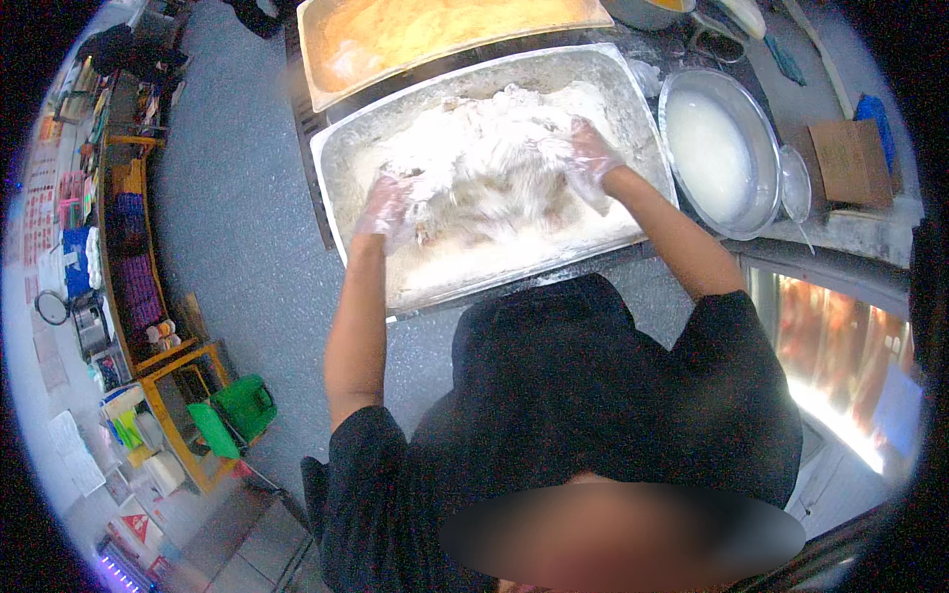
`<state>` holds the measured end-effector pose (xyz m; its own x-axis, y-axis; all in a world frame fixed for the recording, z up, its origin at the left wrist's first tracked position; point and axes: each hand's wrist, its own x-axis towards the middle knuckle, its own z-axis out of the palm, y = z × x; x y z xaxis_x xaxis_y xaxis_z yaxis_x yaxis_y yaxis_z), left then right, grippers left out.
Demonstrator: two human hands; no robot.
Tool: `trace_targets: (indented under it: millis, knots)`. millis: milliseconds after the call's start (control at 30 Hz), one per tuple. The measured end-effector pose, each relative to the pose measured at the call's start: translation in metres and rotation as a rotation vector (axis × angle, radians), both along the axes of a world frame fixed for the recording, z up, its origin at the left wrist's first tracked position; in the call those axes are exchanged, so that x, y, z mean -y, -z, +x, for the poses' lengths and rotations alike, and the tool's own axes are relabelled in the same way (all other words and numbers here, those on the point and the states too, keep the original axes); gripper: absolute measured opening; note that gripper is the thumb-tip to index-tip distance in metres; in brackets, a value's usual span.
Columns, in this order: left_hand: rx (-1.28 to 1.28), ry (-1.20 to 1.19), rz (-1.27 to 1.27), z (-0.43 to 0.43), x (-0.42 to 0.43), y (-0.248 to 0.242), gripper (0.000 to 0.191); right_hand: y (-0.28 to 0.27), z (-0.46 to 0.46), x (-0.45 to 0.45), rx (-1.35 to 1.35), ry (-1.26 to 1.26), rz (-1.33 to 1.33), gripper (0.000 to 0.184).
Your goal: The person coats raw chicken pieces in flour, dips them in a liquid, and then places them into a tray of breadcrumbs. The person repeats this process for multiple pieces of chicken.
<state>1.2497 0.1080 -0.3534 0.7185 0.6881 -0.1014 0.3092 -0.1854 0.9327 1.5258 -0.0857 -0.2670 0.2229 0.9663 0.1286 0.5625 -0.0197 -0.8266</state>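
A large rectangular tub (321, 159) of white flour-like powder (474, 133) lies before me. My left hand (389, 204), in a clear disposable glove, is in the powder near the tub's left side. My right hand (589, 159), gloved alike, is in the powder at the right, its fingers partly covered. Between them is a blurred, powder-coated heap (504, 185); what it is cannot be made out. Powder and blur hide whether either hand grips anything.
Beyond lies a tub (445, 33) of orange-yellow crumbs or powder. At the right stand a bowl (708, 148) of whitish liquid, a strainer or ladle (795, 185) and a cardboard box (850, 163). A green chair or bin (245, 408) and shelves (133, 259) are at the left.
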Motion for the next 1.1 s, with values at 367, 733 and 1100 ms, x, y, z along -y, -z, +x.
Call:
trace_targets:
  millis: [367,733,1100]
  knots:
    - [-0.319,0.000,-0.119,0.080,-0.052,0.044,0.056,0.093,0.084,-0.073,-0.225,0.083,-0.523,0.035]
    - [0.334,0.199,-0.563,0.093,-0.057,0.002,0.047,0.059,0.052,-0.062,-0.274,-0.103,-0.458,0.038]
    - [-0.639,0.423,0.299,0.006,-0.049,0.004,0.045,0.081,0.073,0.021,0.171,-0.100,-0.755,0.041]
